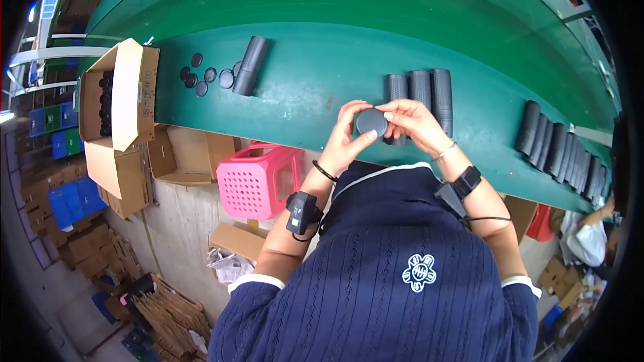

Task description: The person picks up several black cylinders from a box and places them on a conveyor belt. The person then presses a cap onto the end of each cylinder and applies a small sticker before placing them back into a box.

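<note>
A person at a green conveyor belt (pixel 302 60) pinches a round black cap (pixel 371 122) between both hands, left hand (pixel 347 141) and right hand (pixel 410 121) each closed on its rim, raised above the belt's near edge, seemingly for a closer look. 3 black ribbed tubes (pixel 419 90) lie just behind; whatever the cap fronts is hidden. Loose discs (pixel 204 77) sit beside a cardboard box (pixel 121 90).

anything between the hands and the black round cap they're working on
Nothing visible. The left hand and right hand both already grip the cap directly, fingertips on its rim, above the green belt. The black tubes lie just behind it.
</note>
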Tool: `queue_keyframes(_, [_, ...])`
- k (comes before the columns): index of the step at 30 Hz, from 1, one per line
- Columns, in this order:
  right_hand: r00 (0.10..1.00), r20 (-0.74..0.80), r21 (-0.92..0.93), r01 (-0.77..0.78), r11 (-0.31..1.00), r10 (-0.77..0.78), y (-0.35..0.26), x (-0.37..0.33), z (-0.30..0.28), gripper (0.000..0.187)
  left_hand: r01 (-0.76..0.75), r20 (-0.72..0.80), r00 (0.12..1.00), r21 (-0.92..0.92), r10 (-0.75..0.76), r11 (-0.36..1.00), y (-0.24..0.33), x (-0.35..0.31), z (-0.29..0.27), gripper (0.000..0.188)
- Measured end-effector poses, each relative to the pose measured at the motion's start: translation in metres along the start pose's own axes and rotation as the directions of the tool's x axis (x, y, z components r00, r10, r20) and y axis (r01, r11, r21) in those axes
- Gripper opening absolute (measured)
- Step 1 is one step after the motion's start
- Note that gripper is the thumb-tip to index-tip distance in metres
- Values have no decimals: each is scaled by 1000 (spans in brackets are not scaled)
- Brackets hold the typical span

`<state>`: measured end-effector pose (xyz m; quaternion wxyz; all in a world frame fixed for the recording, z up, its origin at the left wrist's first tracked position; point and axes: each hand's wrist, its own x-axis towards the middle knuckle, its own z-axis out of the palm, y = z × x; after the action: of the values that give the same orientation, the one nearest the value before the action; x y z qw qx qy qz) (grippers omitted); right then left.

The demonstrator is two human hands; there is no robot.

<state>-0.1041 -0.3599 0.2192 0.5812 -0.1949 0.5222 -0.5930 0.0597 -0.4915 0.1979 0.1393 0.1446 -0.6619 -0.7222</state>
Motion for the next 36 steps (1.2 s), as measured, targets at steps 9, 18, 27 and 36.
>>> queue_keyframes(9, [997,43,33,-71,997,70,-13,15,14,21,103,-92,989,-151,-118,983,2,6,5,61])
queue_keyframes(18, [998,31,45,-53,998,52,-10,13,11,23,23,-144,990,190,5,982,-4,4,8,65])
queue_keyframes(27, [999,35,-353,40,935,-30,-10,15,0,34,-48,-41,997,240,60,970,-1,2,-5,70])
queue_keyframes(36, [925,71,-776,287,562,-374,-18,-2,44,56,-79,-28,995,399,98,914,3,5,-15,67])
